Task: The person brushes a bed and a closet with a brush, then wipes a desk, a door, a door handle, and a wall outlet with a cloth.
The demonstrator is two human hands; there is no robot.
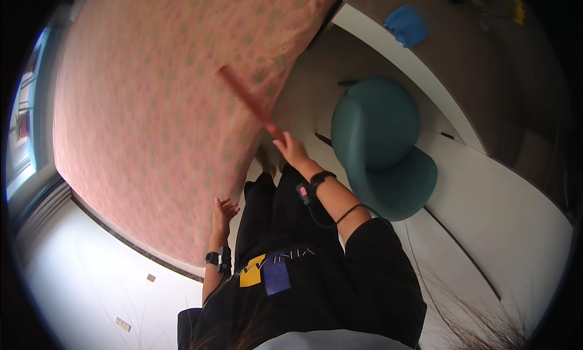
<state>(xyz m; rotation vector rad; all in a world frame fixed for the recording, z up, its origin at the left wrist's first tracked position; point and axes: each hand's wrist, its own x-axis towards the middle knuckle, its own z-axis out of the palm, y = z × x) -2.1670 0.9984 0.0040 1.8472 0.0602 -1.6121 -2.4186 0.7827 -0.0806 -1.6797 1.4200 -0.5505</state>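
Note:
My right hand [293, 149] is closed around the near end of a long, narrow reddish-brown stick [246, 98]. The stick slants up and to the left over the bed [152, 107], slightly smeared by motion. Whether its far end touches the cover or hovers above it, I cannot tell. Pink cloth with a small green and yellowish print covers the bed. My left hand [225, 211] is beside the bed's near right edge, holding nothing, its fingers loosely bent and apart.
A teal chair [379, 137] stands close to my right arm. Behind it runs a desk [461, 64] with a brown top and white edge, carrying a crumpled blue cloth [405, 27] and yellow flowers [519, 10]. A window [24, 113] is at far left, a white wall [91, 271] at lower left.

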